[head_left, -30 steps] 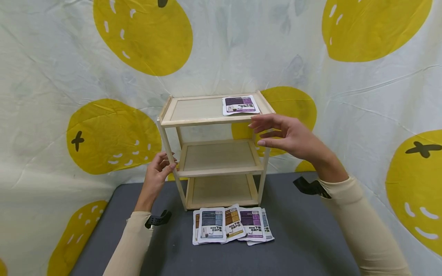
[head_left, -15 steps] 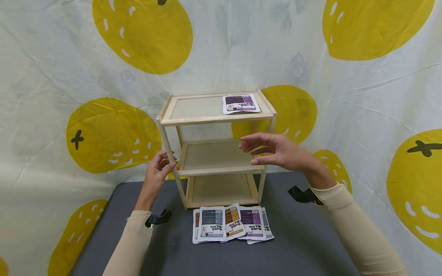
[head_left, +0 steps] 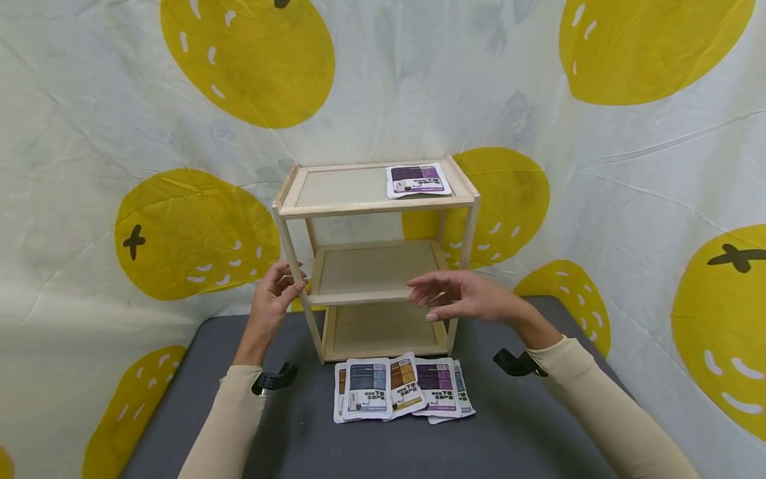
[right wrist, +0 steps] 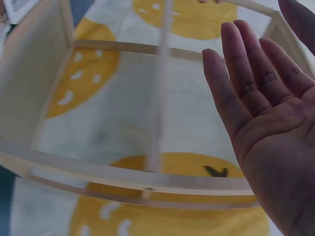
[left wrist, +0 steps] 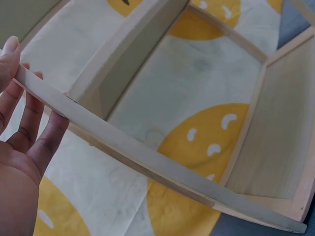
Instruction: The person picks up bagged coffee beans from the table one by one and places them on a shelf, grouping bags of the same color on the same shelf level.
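A light wooden three-tier shelf [head_left: 374, 269] stands upright on the grey table. My left hand [head_left: 272, 297] grips its left front post beside the middle tier; in the left wrist view the thumb and fingers [left wrist: 49, 135] lie on either side of that post. My right hand [head_left: 473, 296] hovers in front of the shelf's right side, holding nothing, its fingers slightly bent and the thumb apart. On the top tier, toward the right, lies a flat white and purple packet [head_left: 417, 181]. Several similar packets [head_left: 368, 391] overlap in a row on the table before the bottom tier.
The grey table [head_left: 383, 452] extends to both sides of the shelf. Behind it hangs a pale cloth [head_left: 383, 80] printed with large yellow fruit. A dark strap with a camera sits on each wrist.
My right hand has come down and slightly left, from beside the top tier to just below the middle tier's front edge. My left hand, the shelf and the packets stay put.
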A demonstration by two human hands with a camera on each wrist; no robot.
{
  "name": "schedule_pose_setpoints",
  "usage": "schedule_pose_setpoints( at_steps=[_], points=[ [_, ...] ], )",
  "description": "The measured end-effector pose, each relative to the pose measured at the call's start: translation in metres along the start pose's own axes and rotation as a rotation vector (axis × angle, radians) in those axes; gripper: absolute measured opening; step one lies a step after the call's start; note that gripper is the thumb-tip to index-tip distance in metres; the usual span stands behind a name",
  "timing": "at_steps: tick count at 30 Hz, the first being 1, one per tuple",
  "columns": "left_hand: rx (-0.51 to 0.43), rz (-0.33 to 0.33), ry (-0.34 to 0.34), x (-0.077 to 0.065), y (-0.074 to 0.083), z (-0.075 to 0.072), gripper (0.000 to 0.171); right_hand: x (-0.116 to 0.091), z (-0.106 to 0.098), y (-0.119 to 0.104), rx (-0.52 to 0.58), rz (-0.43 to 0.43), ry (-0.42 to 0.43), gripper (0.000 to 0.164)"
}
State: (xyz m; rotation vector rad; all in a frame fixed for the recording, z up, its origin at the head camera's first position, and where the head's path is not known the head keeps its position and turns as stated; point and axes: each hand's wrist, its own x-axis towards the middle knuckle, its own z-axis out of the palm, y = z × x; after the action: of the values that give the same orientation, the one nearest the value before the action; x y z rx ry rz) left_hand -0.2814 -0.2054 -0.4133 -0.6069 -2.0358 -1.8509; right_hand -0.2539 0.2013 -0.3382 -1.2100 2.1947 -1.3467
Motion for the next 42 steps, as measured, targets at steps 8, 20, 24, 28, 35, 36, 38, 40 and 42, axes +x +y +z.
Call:
schedule_pose_setpoints(
  at_steps=[8, 20, 24, 28, 35, 36, 38, 40, 42],
  points=[
    [0.004, -0.002, 0.001, 0.0, 0.002, 0.001, 0.036, -0.007, 0.013, 0.037, 0.074, 0.039, -0.04, 0.06],
    [-0.001, -0.007, 0.012, -0.001, 0.002, 0.001, 0.036, -0.02, 0.037, 0.077, 0.112, 0.148, -0.034, 0.065],
    [-0.002, -0.007, 0.01, -0.001, 0.001, 0.001, 0.036, -0.025, 0.043, 0.088, 0.134, 0.161, -0.023, 0.065],
    [-0.013, -0.001, 0.011, 0.0, 0.001, 0.001, 0.036, -0.029, 0.046, 0.099, 0.152, 0.157, -0.013, 0.064],
    [-0.027, 0.006, 0.01, 0.001, 0.0, 0.001, 0.037, -0.035, 0.052, 0.116, 0.141, 0.154, -0.003, 0.06],
    [-0.026, 0.006, 0.011, 0.001, 0.0, 0.002, 0.037, -0.035, 0.053, 0.119, 0.139, 0.155, 0.001, 0.06],
    [-0.023, 0.006, 0.012, 0.0, 0.001, 0.002, 0.037, -0.037, 0.056, 0.125, 0.143, 0.163, 0.012, 0.059],
    [-0.019, 0.006, 0.013, 0.0, 0.001, 0.002, 0.038, -0.038, 0.059, 0.131, 0.143, 0.174, 0.022, 0.06],
    [-0.016, 0.005, 0.01, 0.0, 0.001, 0.002, 0.038, -0.04, 0.062, 0.136, 0.138, 0.185, 0.031, 0.06]
  ],
)
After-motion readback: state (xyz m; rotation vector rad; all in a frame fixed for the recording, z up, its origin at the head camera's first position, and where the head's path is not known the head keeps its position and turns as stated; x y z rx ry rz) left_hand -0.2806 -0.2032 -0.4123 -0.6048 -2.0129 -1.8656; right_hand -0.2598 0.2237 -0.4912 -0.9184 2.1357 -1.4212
